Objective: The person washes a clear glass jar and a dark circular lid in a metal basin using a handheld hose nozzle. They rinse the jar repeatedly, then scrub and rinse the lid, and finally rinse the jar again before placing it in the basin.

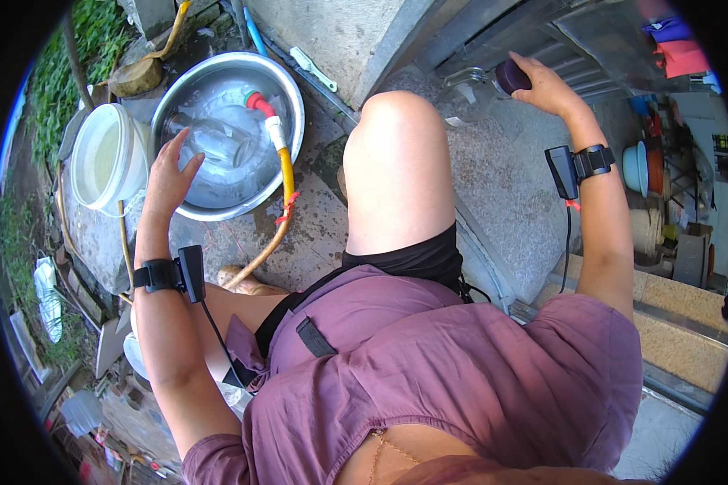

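Note:
My left hand [173, 173] is at the near left rim of a round metal basin [233, 212] of water, thumb and fingers apart and nothing in its grasp. A clear glass jar [218, 142] lies on its side in the water just beyond the fingertips; whether they touch it I cannot tell. A yellow hose [287, 170] with a red and green end piece [259, 104] hangs over the basin's right side. Off to the right, my right hand [543, 91] has its fingers around a dark purple lid [512, 76]. Beside that lid, a clear glass jar [466, 100] is on the stone floor.
A white plastic bucket [130, 163] stands left of the basin. Behind it lies a green-and-white brush [313, 68] near the wall. My bent knee [400, 133] rises between the two hands. At right are a metal door frame [394, 51] and a doorway step [673, 339].

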